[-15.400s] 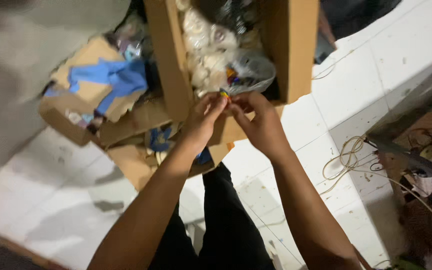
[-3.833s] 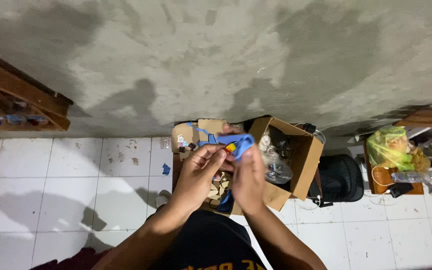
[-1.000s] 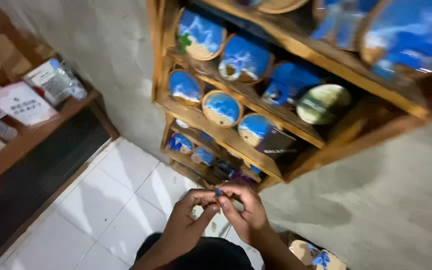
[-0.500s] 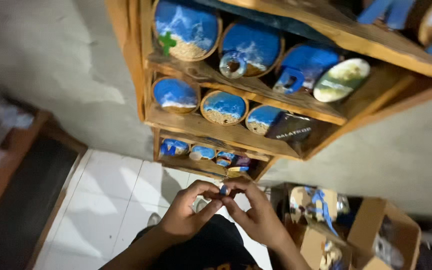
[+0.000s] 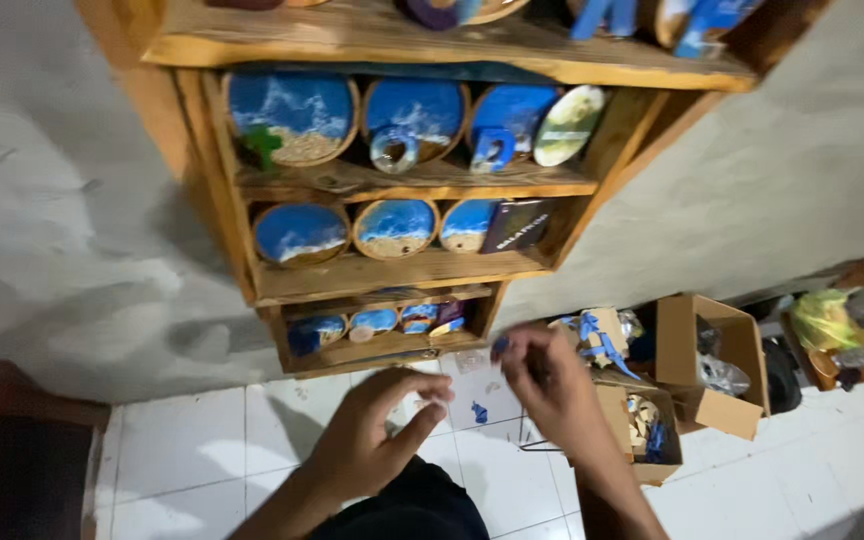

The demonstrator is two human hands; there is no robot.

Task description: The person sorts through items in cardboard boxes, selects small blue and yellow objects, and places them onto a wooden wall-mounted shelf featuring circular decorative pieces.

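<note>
— Since half a second ago our two hands have drawn apart: they were pinched together over one small piece, and now our right hand (image 5: 552, 385) sits higher and off to the side while our left hand (image 5: 377, 440) hangs lower, near our dark trousers (image 5: 407, 505).

— Where is the piece now?

— We see a small blue bit (image 5: 500, 346) at the tips of our right thumb and forefinger, which are closed narrowly on it. Our left fingers are loosely curled, thumb and forefinger close together; whether they hold anything we cannot tell, the frame is blurred there.

— So what could go wrong?

— The grip is the weak point, we judge. The blue bit is tiny and held only by fingertips above the white tiled floor (image 5: 202, 440); a slip would drop it among the blue scraps (image 5: 479, 412) already lying on the tiles, where it would be hard to pick out.

— And the surroundings?

— The wooden shelf (image 5: 382, 270) stands just ahead, with round blue sea-scene plaques (image 5: 300, 232) leaning on their edges. If we reach in carelessly, a knuckle could tip one off. The open cardboard boxes (image 5: 707, 365) at our right, full of loose pieces, are close enough to swallow a dropped part too.
</note>
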